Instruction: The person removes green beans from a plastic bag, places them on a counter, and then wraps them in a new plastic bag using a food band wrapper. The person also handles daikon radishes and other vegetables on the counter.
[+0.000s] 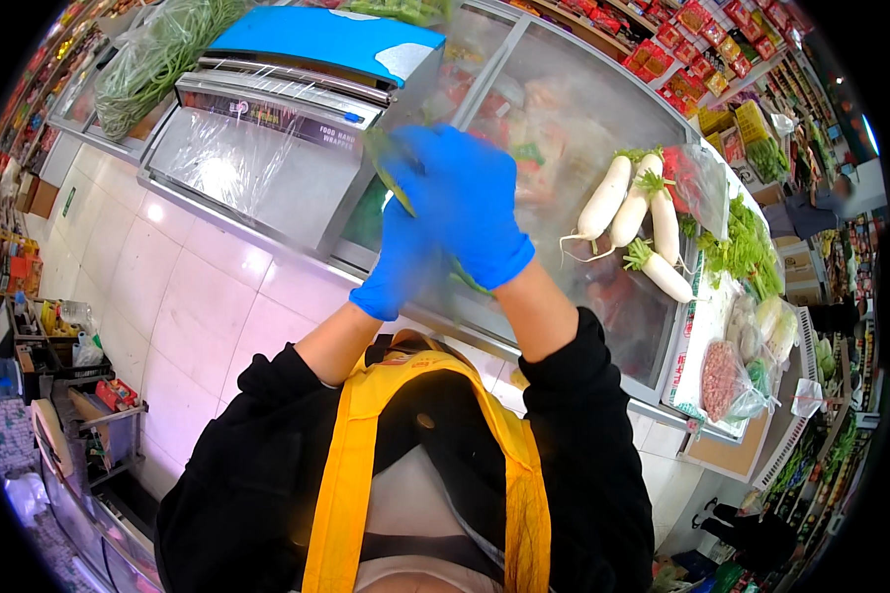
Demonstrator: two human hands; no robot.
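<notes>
Both my hands wear blue gloves and are raised close together over the glass lid of a chest freezer (pixel 564 109). My right hand (pixel 470 203) is in front, fingers closed around long green beans (pixel 391 173) whose ends stick out to the upper left. My left hand (pixel 396 267) sits behind and below it, gripping the same bunch lower down, where bean ends show near its wrist. Left of my hands stands a food wrapping machine (pixel 257 148) with clear film stretched over its plate.
A bag of green beans (pixel 148 59) lies on the wrapper's far left. White radishes (pixel 633 212), leafy greens (pixel 737 247) and bagged produce (pixel 727 381) lie on the freezer's right end. Store shelves (pixel 702 49) line the back. A cart (pixel 79 395) stands on the tiled floor at left.
</notes>
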